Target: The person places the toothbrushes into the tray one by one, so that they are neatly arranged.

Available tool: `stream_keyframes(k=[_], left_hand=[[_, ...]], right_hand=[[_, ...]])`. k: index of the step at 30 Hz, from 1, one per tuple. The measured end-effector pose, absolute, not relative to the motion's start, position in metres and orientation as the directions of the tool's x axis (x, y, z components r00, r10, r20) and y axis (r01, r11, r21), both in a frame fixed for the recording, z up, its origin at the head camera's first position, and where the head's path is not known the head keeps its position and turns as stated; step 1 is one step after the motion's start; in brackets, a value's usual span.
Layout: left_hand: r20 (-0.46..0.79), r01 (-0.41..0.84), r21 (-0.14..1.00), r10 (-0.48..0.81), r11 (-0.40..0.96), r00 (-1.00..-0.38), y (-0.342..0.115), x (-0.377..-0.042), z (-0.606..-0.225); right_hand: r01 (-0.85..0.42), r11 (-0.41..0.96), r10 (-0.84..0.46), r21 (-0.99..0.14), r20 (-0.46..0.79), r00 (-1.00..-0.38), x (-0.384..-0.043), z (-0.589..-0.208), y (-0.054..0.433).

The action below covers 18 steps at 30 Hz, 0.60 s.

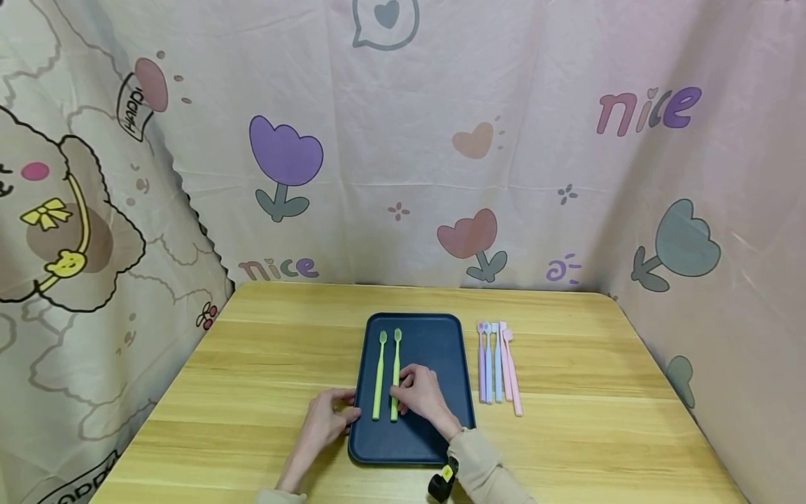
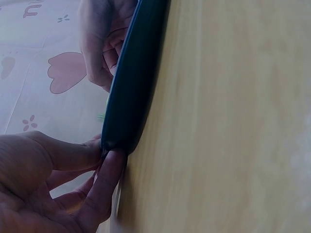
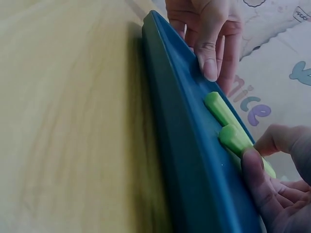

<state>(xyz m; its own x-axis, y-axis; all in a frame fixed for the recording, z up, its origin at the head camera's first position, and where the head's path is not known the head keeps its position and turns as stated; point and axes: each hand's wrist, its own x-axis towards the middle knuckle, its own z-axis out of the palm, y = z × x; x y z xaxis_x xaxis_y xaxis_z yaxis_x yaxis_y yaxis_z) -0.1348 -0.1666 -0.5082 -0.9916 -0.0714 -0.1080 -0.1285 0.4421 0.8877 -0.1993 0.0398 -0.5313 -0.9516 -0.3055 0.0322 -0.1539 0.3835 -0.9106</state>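
A dark blue tray (image 1: 437, 336) lies on the table, and two green toothbrushes lie along its left half, heads toward the far end. My right hand (image 1: 423, 395) pinches the handle of the right-hand green toothbrush (image 1: 396, 360) between thumb and finger; the right wrist view shows that handle (image 3: 233, 140) in the grip. Beside it, a little apart, is the other green toothbrush (image 1: 379, 378). At the tray's left edge is my left hand (image 1: 325, 418). In the left wrist view, its thumb and fingers (image 2: 104, 182) hold the tray's rim (image 2: 129, 87).
Right of the tray, several toothbrushes lie side by side on the wooden table (image 1: 585, 392): purple (image 1: 481, 371), blue (image 1: 498, 371) and pink (image 1: 513, 381). A printed curtain (image 1: 390, 140) hangs behind the table and on both sides. A small black device (image 1: 443, 481) sits at my right wrist.
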Motion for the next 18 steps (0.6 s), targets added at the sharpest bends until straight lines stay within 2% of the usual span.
stream_keyframes(k=[18], left_hand=[[-0.106,-0.126,0.885,-0.07,0.448,-0.992,-0.1663,-0.1344,-0.5078]], right_hand=[[-0.178,0.375,-0.309,-0.91,0.058,-0.949,-0.1985,-0.5318,0.0401]])
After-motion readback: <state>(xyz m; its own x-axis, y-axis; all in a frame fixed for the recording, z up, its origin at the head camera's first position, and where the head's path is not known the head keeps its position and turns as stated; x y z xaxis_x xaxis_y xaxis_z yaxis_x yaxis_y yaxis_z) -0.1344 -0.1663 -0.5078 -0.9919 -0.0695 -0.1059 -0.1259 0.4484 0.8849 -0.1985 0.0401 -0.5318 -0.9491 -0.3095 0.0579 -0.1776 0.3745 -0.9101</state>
